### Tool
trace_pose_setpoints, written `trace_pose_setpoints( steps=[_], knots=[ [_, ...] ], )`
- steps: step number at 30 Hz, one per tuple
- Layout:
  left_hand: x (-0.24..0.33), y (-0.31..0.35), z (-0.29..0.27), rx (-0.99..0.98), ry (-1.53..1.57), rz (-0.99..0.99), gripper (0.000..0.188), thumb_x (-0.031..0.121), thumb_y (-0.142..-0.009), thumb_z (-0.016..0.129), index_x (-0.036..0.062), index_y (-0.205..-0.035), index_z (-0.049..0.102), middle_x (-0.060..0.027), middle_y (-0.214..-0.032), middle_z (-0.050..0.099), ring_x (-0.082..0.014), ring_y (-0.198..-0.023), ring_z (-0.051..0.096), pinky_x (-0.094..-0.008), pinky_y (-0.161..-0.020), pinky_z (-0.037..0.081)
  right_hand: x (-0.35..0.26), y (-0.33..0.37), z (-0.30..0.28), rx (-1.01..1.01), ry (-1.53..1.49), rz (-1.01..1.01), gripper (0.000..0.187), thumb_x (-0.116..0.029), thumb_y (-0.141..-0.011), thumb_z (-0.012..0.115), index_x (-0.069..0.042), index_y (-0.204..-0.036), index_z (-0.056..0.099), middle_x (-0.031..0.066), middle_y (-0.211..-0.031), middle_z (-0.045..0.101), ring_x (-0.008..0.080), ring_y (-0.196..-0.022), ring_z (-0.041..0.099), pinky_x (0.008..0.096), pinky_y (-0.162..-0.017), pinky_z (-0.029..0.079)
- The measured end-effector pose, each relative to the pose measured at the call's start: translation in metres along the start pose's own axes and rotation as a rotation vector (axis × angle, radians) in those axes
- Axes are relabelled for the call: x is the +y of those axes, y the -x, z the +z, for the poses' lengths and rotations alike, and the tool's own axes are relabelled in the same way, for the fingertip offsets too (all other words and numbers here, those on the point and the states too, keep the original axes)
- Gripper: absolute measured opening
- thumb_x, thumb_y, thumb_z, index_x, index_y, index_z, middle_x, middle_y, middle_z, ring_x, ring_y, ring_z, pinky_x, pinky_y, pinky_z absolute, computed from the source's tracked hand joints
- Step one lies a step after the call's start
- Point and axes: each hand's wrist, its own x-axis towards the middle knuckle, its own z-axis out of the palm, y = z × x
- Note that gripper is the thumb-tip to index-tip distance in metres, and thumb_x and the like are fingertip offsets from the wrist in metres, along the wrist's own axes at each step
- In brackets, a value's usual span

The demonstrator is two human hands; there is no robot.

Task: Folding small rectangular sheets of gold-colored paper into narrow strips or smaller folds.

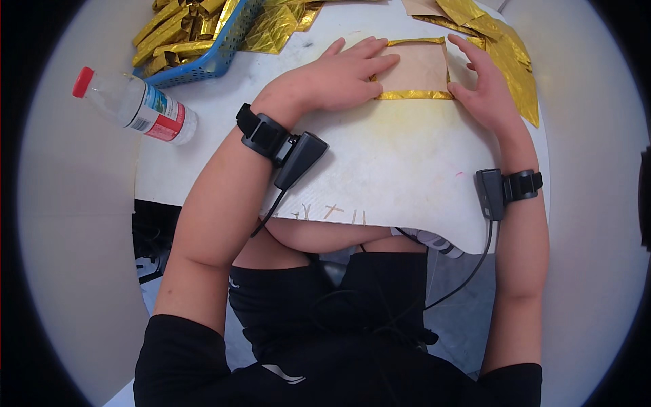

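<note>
A sheet of gold foil paper lies flat on the white table, its pale backing facing up and gold strips folded in along its near and far edges. Across its left edge rests my left hand, palm down, fingers stretched and spread. At the sheet's right edge is my right hand; its thumb and index finger are wide apart, touching or close to the two right corners. Some of the right hand's other fingers are partly hidden. Neither hand grips anything.
A blue basket holding several folded gold foil pieces stands at the far left. Near it lie a clear plastic bottle with a red cap and loose gold sheets. More gold sheets lie at the far right. The table's edge is close to my body.
</note>
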Motion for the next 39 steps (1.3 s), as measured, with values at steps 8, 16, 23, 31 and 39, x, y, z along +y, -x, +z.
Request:
trace_pose_setpoints(
  steps=[8, 16, 23, 31, 39],
  knots=[
    [0.0013, 0.0018, -0.0017, -0.006, 0.005, -0.004, 0.065, 0.029, -0.104, 0.048, 0.0138, -0.166, 0.034, -0.0172, -0.175, 0.021, -0.0297, -0.163, 0.016, -0.0529, -0.132, 0.006, -0.0061, 0.0000, -0.0022, -0.066, -0.015, 0.080, 0.073, -0.004, -0.083, 0.077, -0.018, -0.151, 0.056, 0.0180, -0.141, 0.062, 0.0356, -0.134, 0.058, 0.0419, -0.113, 0.047],
    [0.0015, 0.0016, -0.0009, 0.000, 0.014, 0.010, 0.065, 0.028, -0.104, 0.048, 0.0138, -0.166, 0.035, -0.0172, -0.175, 0.022, -0.0299, -0.163, 0.017, -0.0538, -0.132, 0.006, -0.0053, 0.0002, -0.0018, -0.010, 0.013, 0.007, 0.072, -0.004, -0.081, 0.078, -0.019, -0.148, 0.058, 0.0154, -0.140, 0.064, 0.0340, -0.129, 0.061, 0.0419, -0.110, 0.050],
    [0.0005, 0.0011, 0.0009, 0.010, -0.002, 0.010, 0.065, 0.029, -0.104, 0.048, 0.0134, -0.166, 0.034, -0.0171, -0.175, 0.021, -0.0297, -0.163, 0.016, -0.0537, -0.132, 0.006, -0.0041, -0.0014, -0.0031, -0.035, 0.014, 0.019, 0.069, -0.005, -0.083, 0.077, -0.021, -0.148, 0.060, 0.0155, -0.137, 0.065, 0.0326, -0.127, 0.062, 0.0411, -0.108, 0.051],
    [0.0004, 0.0036, 0.0005, -0.001, 0.004, -0.002, 0.066, 0.028, -0.103, 0.048, 0.0140, -0.166, 0.034, -0.0168, -0.175, 0.022, -0.0288, -0.164, 0.015, -0.0524, -0.132, 0.006, -0.0081, 0.0019, -0.0022, -0.097, -0.022, 0.050, 0.061, -0.005, -0.087, 0.072, -0.018, -0.146, 0.062, 0.0138, -0.135, 0.066, 0.0308, -0.124, 0.062, 0.0390, -0.108, 0.050],
    [-0.0005, 0.0022, 0.0006, -0.008, 0.006, 0.019, 0.067, 0.027, -0.102, 0.048, 0.0148, -0.166, 0.034, -0.0167, -0.175, 0.022, -0.0280, -0.164, 0.015, -0.0519, -0.132, 0.005, -0.0031, 0.0037, -0.0037, -0.187, -0.073, 0.047, 0.054, -0.002, -0.090, 0.067, -0.014, -0.143, 0.063, 0.0116, -0.141, 0.063, 0.0290, -0.129, 0.060, 0.0373, -0.110, 0.048]
  ],
)
